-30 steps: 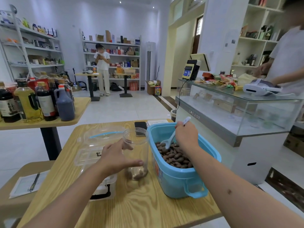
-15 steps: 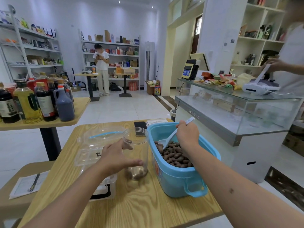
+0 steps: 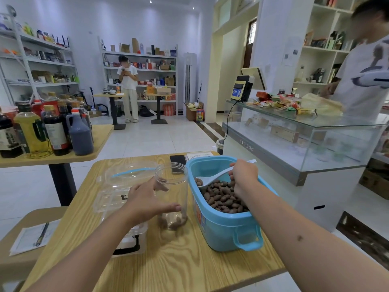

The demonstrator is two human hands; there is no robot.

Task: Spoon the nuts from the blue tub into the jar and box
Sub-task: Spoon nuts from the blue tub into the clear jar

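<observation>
blue plastic tub (image 3: 223,226), rounded and smooth, sits on the wood-grain table (image 3: 179,264), its orange side label too skewed to read. oval brown nuts (image 3: 223,197) fill it, part hidden behind the right hand (image 3: 244,175), which grips a white spoon (image 3: 210,179) whose bowl rests at the heap. just left, the clear ribbed jar (image 3: 172,186) holds a few nuts; the left hand (image 3: 147,202) curls round it. a clear box (image 3: 117,199) stands beside, its black print unreadable, lower half hidden by the forearm.
</observation>
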